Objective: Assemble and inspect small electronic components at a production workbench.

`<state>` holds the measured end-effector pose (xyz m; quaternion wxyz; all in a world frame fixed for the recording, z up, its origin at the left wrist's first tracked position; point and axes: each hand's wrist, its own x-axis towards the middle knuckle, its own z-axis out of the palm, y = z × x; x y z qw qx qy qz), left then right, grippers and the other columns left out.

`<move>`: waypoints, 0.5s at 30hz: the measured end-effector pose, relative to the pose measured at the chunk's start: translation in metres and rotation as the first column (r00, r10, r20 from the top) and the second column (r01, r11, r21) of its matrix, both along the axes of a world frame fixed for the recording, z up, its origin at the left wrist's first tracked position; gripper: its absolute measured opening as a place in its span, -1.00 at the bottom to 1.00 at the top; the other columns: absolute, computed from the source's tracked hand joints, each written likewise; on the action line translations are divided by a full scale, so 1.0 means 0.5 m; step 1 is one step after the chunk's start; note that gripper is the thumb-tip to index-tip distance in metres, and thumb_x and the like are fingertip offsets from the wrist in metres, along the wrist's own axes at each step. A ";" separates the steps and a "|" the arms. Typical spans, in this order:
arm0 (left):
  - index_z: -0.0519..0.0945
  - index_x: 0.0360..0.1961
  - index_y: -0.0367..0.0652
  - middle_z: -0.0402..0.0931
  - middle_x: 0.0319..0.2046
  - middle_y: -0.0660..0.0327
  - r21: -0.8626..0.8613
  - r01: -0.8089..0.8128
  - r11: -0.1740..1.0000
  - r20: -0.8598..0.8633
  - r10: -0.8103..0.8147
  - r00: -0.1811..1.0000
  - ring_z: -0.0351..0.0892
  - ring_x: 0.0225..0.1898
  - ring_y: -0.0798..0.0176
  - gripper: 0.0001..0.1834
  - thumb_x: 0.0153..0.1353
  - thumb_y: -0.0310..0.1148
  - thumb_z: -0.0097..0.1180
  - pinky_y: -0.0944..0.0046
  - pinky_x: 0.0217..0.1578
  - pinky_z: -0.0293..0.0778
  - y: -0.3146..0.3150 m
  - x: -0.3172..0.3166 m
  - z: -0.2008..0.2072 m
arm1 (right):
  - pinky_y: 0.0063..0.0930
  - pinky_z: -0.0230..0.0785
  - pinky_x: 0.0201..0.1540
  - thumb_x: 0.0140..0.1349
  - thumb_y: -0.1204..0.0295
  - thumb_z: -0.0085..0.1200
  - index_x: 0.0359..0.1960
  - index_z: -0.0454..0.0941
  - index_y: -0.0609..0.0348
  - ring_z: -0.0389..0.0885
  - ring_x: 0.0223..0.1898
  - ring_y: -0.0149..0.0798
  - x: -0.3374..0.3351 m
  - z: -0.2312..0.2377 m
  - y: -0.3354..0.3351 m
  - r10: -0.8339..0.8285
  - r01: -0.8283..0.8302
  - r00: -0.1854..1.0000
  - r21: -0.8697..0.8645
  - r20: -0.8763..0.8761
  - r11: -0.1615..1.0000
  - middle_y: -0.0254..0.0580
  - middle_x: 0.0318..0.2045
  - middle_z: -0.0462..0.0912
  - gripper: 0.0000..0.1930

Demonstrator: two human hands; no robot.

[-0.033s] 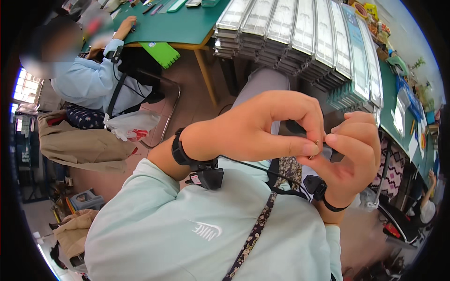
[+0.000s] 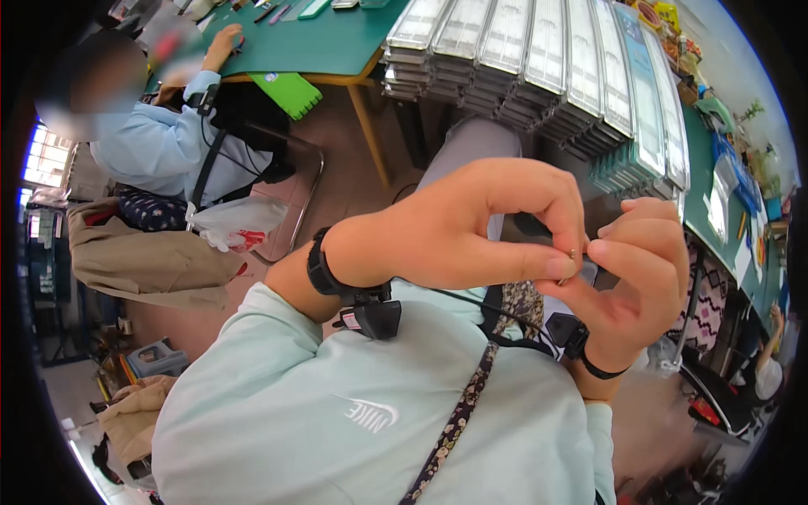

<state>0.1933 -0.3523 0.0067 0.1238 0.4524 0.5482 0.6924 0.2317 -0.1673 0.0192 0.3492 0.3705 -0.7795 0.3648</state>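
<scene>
The left hand (image 2: 471, 231) is pinching a small brass-coloured piece (image 2: 571, 255) between thumb and forefinger, holding it up in the air in front of the chest, away from any surface. The piece is mostly hiding behind the fingertips, so its shape is too small to tell. The right hand (image 2: 635, 273) is curling, bringing its thumb and forefinger in close against the left fingertips; whether it is gripping the piece too, I cannot tell. Black straps (image 2: 321, 263) are circling both wrists, each carrying a small dark device (image 2: 370, 318)

Beyond the hands, stacks of clear flat cases (image 2: 513, 59) are standing to the right of a green table (image 2: 311, 50), just beside its near right corner. A bright green container (image 2: 289, 93) is hanging below that table's near edge. Pens (image 2: 276, 13) are lying toward its far edge, and a co-worker's hand (image 2: 223, 44) is resting near its left end. A brown jacket (image 2: 151, 257) is draping beside a white plastic bag (image 2: 240, 220) behind the co-worker
</scene>
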 end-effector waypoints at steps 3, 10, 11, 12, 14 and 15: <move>0.53 -0.50 -0.23 0.50 -0.40 0.17 0.029 0.021 0.999 0.006 -0.022 1.000 0.52 -0.31 0.22 -0.94 -0.02 -0.60 0.11 0.28 -0.26 0.37 0.005 0.003 -0.001 | -0.29 0.31 -0.23 -0.35 0.22 0.44 -0.41 0.48 0.03 0.40 -0.43 -0.28 0.009 0.003 0.000 0.006 -0.005 0.998 -0.027 0.056 1.000 -0.36 -0.48 0.43 -0.55; 0.54 -0.55 -0.21 0.50 -0.47 0.17 0.014 -0.038 0.999 -0.035 0.039 0.999 0.53 -0.35 0.20 -0.91 -0.12 -0.61 0.17 0.28 -0.30 0.38 0.008 0.013 -0.004 | -0.33 0.29 -0.28 -0.31 0.19 0.41 -0.42 0.47 0.02 0.38 -0.45 -0.28 0.018 -0.003 -0.001 0.034 -0.032 0.996 -0.027 0.088 0.999 -0.35 -0.45 0.42 -0.57; 0.53 -0.56 -0.21 0.50 -0.48 0.17 0.002 -0.046 0.999 -0.036 0.046 0.998 0.52 -0.36 0.21 -0.91 -0.13 -0.61 0.17 0.29 -0.31 0.38 0.008 0.013 -0.005 | -0.34 0.28 -0.29 -0.30 0.18 0.41 -0.43 0.47 0.02 0.38 -0.45 -0.28 0.017 -0.005 0.000 0.058 -0.055 0.993 -0.038 0.101 0.998 -0.34 -0.46 0.42 -0.58; 0.53 -0.57 -0.21 0.50 -0.49 0.18 -0.010 -0.053 0.999 -0.039 0.053 0.998 0.51 -0.37 0.22 -0.90 -0.14 -0.61 0.18 0.30 -0.33 0.37 0.008 0.014 -0.004 | -0.34 0.28 -0.29 -0.30 0.18 0.41 -0.43 0.47 0.02 0.38 -0.45 -0.28 0.016 -0.005 -0.001 0.052 -0.049 0.993 -0.038 0.104 0.998 -0.34 -0.46 0.42 -0.58; 0.53 -0.57 -0.21 0.50 -0.50 0.18 -0.020 -0.043 0.999 -0.036 0.042 0.998 0.50 -0.39 0.23 -0.90 -0.14 -0.61 0.18 0.31 -0.35 0.36 0.008 0.015 -0.003 | -0.38 0.28 -0.33 -0.29 0.18 0.40 -0.45 0.46 0.03 0.37 -0.46 -0.27 0.014 -0.005 -0.001 0.095 -0.088 0.986 -0.059 0.138 0.994 -0.33 -0.47 0.41 -0.59; 0.52 -0.58 -0.21 0.50 -0.50 0.18 -0.030 -0.035 0.999 -0.036 0.034 0.999 0.49 -0.41 0.25 -0.90 -0.14 -0.61 0.18 0.32 -0.37 0.35 0.008 0.014 -0.004 | -0.38 0.28 -0.33 -0.29 0.18 0.40 -0.45 0.46 0.03 0.37 -0.46 -0.27 0.013 -0.005 -0.001 0.088 -0.080 0.986 -0.060 0.141 0.995 -0.33 -0.47 0.41 -0.59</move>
